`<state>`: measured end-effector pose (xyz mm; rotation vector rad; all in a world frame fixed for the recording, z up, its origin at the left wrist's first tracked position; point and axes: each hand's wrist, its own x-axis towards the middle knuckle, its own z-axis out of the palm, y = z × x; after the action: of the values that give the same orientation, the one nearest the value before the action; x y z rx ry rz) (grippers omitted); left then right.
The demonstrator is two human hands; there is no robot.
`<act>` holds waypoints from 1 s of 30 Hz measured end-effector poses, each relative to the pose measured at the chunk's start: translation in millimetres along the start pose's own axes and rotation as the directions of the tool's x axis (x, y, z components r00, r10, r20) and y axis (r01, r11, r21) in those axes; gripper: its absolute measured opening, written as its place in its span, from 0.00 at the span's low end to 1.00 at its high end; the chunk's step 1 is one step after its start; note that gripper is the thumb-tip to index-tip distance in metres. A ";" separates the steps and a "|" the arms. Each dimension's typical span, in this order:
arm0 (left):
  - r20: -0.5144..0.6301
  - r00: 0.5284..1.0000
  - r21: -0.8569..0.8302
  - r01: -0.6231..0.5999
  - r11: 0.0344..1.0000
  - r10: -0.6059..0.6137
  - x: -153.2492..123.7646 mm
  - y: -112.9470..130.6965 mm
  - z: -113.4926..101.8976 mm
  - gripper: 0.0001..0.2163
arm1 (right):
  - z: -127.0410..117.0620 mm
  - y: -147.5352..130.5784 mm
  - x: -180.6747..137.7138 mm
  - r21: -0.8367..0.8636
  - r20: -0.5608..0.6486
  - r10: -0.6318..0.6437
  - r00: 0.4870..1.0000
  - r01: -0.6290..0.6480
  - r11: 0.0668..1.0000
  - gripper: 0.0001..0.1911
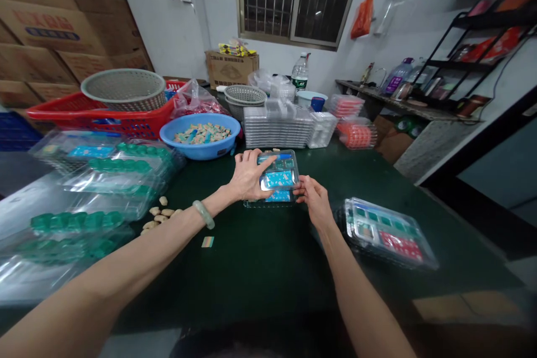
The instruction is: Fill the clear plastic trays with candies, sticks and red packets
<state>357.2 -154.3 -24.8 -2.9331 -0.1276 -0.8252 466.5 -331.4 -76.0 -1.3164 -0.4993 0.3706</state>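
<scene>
Clear plastic case (289, 164) in the middle of the dark green table (260, 279), straight ahead of the person, with a second case (279, 202) under it and showing along the near side. The two lie slightly out of line: the lower one comes further toward the person. Inside the top case, a blue patterned card (280, 179) runs left to right, with a blue strip beyond it, also crosswise. The left hand covers part of the outline, but the long axis seems to run across the table, so that one short end faces each hand.

Both hands touch the case. The left hand (250, 175) lies over its left end, open and spread, thumb reaching across the top. The right hand (312, 196) is at the opposite end, fingers half curled against the right edge; whether they pinch it or only steady it, I cannot tell.

Well apart to the right, beside the right forearm, a pile of filled cases (388, 232) sits with its long side slanting away from far left to near right. The right hand is clearly the nearer one to that pile.
</scene>
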 end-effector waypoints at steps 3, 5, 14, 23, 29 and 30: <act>-0.059 0.994 0.030 -0.087 0.996 0.088 -5.9 13.2 -14.1 0.40 | 0.0 -15.4 -9.5 0.082 0.046 -0.020 0.999 0.016 0.996 0.22; -0.085 0.988 0.039 -0.123 0.992 0.126 -11.9 24.0 -23.7 0.39 | -1.7 -22.4 -18.6 0.103 0.085 -0.029 0.996 0.020 0.995 0.20; -0.062 0.994 -0.014 -0.090 0.996 0.089 -32.9 65.1 -46.2 0.36 | -21.3 -31.1 -55.2 0.193 0.110 -0.024 0.994 0.002 0.981 0.13; 0.238 0.963 -0.236 0.187 0.954 -0.130 -78.0 89.3 -40.7 0.40 | -33.2 -17.4 -88.1 0.310 0.173 0.236 0.956 -0.280 0.909 0.15; 0.320 0.935 -0.417 0.286 0.863 -0.155 -87.8 85.2 -36.1 0.38 | -34.9 -11.0 -87.0 0.434 0.261 0.363 0.894 -0.445 0.784 0.15; 0.323 0.933 -0.449 0.298 0.843 -0.158 -88.4 83.7 -35.0 0.36 | -35.3 -11.2 -86.6 0.428 0.275 0.378 0.884 -0.464 0.776 0.15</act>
<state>272.7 -246.2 -46.8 -3.5677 -0.3462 -0.5242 412.8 -408.4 -83.0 -0.8934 -0.2194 0.9365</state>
